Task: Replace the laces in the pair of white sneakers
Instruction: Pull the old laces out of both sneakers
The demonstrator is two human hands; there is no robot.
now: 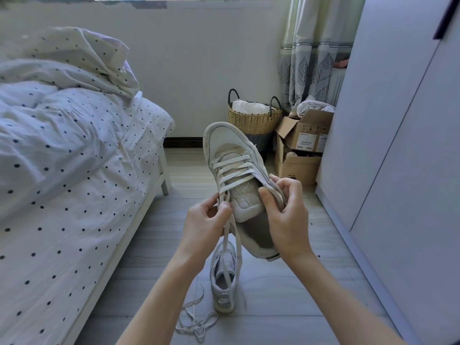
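Gripping the sneaker, right hand; left hand pinches lace.

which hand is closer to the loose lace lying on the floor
Left. The left hand pinches the held sneaker's lace ends, up above the loose lace. The right hand grips the sneaker's collar, further right.

Dotted bed, grey floor, wicker basket, leaf curtain

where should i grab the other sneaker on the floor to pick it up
Take the sneaker on the floor by its heel collar, from above and the near side: it stands upright, heel toward you, opening up. Dangling lace ends hang over it.
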